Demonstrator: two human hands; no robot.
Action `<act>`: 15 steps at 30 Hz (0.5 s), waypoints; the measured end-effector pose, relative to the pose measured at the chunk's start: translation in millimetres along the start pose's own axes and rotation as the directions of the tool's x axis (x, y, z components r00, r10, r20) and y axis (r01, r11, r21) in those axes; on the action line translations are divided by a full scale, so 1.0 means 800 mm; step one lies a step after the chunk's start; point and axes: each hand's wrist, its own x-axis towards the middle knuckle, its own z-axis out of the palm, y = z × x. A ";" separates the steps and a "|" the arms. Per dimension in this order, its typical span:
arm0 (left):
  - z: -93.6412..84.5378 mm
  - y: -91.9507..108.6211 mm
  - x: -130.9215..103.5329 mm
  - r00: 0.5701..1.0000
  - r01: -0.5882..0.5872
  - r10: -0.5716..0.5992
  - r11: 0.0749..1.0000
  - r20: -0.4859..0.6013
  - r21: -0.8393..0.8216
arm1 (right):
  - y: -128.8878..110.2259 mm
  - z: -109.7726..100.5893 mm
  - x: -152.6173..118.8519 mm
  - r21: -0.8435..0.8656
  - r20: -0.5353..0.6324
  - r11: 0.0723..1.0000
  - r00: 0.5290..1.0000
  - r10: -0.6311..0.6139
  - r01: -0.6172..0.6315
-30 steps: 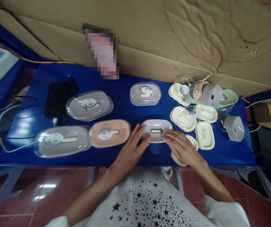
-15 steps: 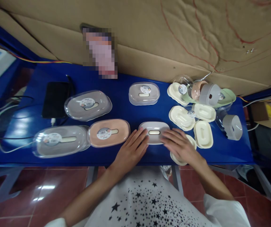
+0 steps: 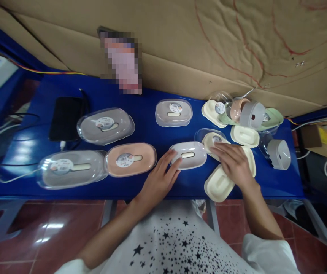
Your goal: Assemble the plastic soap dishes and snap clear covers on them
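My left hand (image 3: 163,174) holds the left end of a pale grey oval dish (image 3: 194,161), with fingers over its rim. A cream oval insert shows through the slot in the dish's middle. My right hand (image 3: 234,163) grips the near right edge of a clear plastic lid (image 3: 202,133), close to its round label (image 3: 216,139). Beneath the lid and hand lies a wavy-edged cream tray (image 3: 210,146), partly hidden. A second cream tray (image 3: 219,184) lies nearer the table's front edge, below my right hand.
Lidded grey boxes (image 3: 105,125) and a peach one (image 3: 130,160) stand to the left. Another grey box (image 3: 173,113) sits behind the dish. Cream trays (image 3: 245,136), clear lids and grey bands (image 3: 279,154) crowd the right. A black phone (image 3: 66,118) with a cable lies back left.
My right hand has left the dish's right end and moved right onto the clear lid. The lid has shifted left, and the dish has turned slightly.
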 end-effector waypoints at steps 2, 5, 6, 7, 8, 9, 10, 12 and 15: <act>0.000 0.001 0.006 1.000 0.014 -0.014 1.000 -0.003 0.014 | -0.016 0.007 0.007 0.051 0.014 0.998 0.999 -0.041 0.040; 0.001 -0.001 0.011 1.000 0.014 -0.014 1.000 -0.001 0.008 | -0.023 0.014 0.016 0.125 0.015 0.992 1.000 -0.021 0.019; 0.002 -0.001 0.011 1.000 0.023 -0.023 1.000 -0.003 -0.002 | -0.023 0.016 0.019 0.162 0.014 0.987 1.000 -0.022 0.019; 0.003 -0.001 0.010 0.999 0.041 -0.041 0.999 -0.004 -0.015 | -0.023 0.017 0.021 0.204 0.017 0.978 0.999 -0.038 0.034; 0.003 -0.002 0.010 0.998 0.061 -0.061 0.998 -0.006 -0.030 | -0.023 0.017 0.023 0.243 0.026 0.968 0.997 -0.069 0.061; 0.004 -0.002 0.009 0.997 0.081 -0.081 0.996 -0.005 -0.045 | -0.024 0.018 0.025 0.271 0.038 0.958 0.993 -0.108 0.094; 0.004 -0.002 0.009 0.995 0.097 -0.097 0.994 -0.003 -0.058 | -0.026 0.018 0.026 0.282 0.048 0.952 0.989 -0.141 0.122; 0.004 -0.002 0.007 0.995 0.101 -0.101 0.993 0.001 -0.068 | -0.033 0.019 0.027 0.257 0.077 0.952 0.979 -0.188 0.163; 0.004 -0.004 0.006 0.997 0.074 -0.074 0.996 0.003 -0.051 | -0.042 0.021 0.027 0.176 0.123 0.964 0.967 -0.224 0.201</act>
